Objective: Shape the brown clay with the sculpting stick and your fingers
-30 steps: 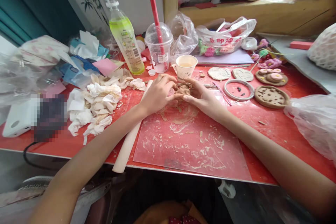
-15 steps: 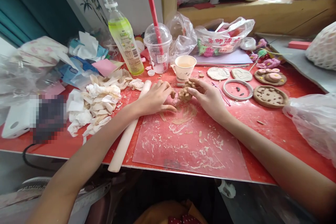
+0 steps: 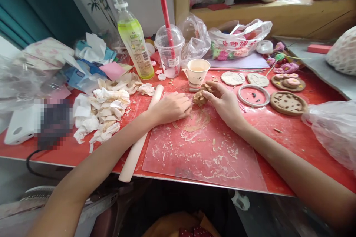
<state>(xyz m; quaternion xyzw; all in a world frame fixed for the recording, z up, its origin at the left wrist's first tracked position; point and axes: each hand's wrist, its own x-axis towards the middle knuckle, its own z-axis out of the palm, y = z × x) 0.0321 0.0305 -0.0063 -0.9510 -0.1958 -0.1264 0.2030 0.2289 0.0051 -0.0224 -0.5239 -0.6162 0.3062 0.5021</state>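
My right hand [image 3: 224, 103] grips a rough, lumpy piece of brown clay [image 3: 200, 96] between thumb and fingers, just above the far part of a clear plastic mat [image 3: 172, 155]. To its left, my left hand [image 3: 174, 105] is palm down and close to the mat. Its fingers are curled together beside the clay, and the thumb and anything beneath are hidden. Smears and crumbs of dried clay mark the mat, including a brown ring-shaped smear [image 3: 194, 121] below the hands. Under my left forearm lies a pale wooden rolling pin [image 3: 135, 159].
Behind the hands stands a paper cup [image 3: 197, 74] of cloudy liquid. A plastic cup [image 3: 170, 53] with a red straw and a green drink bottle [image 3: 136, 48] are farther back. Crumpled tissues [image 3: 108, 105] lie left. Right are a clay ring [image 3: 241, 100] and a round clay piece [image 3: 289, 103].
My left hand has turned palm down and its fingers have come together, hiding the thumb that stuck out before. My right hand still holds the clay lump. The view has shifted slightly.
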